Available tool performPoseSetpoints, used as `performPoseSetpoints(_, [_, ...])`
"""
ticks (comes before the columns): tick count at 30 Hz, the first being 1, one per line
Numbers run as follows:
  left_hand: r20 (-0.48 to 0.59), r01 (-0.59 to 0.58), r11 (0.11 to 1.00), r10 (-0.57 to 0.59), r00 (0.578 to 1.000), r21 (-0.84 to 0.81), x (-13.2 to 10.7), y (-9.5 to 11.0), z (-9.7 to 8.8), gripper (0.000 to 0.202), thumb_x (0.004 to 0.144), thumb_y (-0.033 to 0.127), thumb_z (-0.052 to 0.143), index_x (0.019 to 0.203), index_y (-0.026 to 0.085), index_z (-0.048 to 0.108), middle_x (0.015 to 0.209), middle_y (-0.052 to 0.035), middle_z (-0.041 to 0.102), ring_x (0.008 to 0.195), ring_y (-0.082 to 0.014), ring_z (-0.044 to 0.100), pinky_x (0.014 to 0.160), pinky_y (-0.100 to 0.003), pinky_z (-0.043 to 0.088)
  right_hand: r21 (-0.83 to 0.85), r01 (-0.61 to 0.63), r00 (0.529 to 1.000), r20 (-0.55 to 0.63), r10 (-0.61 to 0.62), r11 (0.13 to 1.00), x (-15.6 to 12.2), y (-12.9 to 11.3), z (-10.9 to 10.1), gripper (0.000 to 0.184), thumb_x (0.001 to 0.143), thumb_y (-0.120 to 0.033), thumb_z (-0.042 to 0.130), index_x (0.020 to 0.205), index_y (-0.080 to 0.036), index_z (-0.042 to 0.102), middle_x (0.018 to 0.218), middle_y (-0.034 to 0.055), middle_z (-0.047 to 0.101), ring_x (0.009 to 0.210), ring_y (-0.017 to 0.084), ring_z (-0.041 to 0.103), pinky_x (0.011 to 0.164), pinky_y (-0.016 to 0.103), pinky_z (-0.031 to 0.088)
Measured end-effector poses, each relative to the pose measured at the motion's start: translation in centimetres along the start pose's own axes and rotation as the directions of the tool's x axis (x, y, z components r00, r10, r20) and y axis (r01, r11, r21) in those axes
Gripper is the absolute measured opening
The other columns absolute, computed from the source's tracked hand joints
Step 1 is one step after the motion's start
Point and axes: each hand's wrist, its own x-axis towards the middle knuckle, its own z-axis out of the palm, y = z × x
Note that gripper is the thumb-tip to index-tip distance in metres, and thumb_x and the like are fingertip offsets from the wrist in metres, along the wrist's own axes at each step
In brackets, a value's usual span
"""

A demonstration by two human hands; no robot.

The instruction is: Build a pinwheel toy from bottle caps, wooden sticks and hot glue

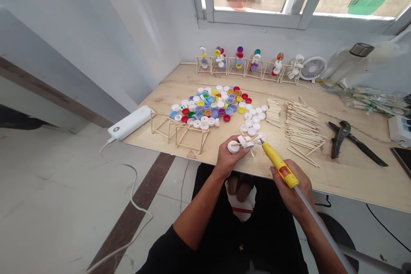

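Observation:
Near the table's front edge, my left hand (227, 156) is closed around a small wheel of white bottle caps (234, 147) joined by thin wooden sticks. My right hand (295, 182) grips a yellow hot glue gun (278, 163), a long pale glue stick running out of its back end. The gun's nozzle is at a cap on the wheel's right side; whether it touches cannot be made out. Just beyond the wheel lies a group of loose white caps (252, 123). A pile of mixed coloured caps (210, 105) spreads to the left of them.
Wooden stick frames (192, 139) stand at the front left beside a white power bank-like box (131, 123). Cut sticks (303, 124) and black-handled cutters (340, 139) lie to the right. Finished-looking cap wheels on frames (239, 62), a small fan (314, 68) and a bottle (351, 62) line the back.

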Motion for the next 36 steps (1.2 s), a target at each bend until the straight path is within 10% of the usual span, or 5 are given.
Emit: performPoseSetpoints(36, [0.001, 0.018, 1.0, -0.018, 1.0, 0.006, -0.04, -0.1, -0.04, 0.041, 0.056, 0.029, 0.083, 0.092, 0.016, 0.068, 0.09, -0.0047, 0.07, 0.082, -0.0174, 0.061, 0.078, -0.029, 0.048, -0.073, -0.006, 1.0, -0.018, 0.004, 0.997, -0.03, 0.24, 0.01, 0.022, 0.088, -0.038, 0.048, 0.074, -0.022, 0.047, 0.064, -0.0015, 0.05, 0.058, 0.013, 0.048, 0.057, 0.025, 0.036])
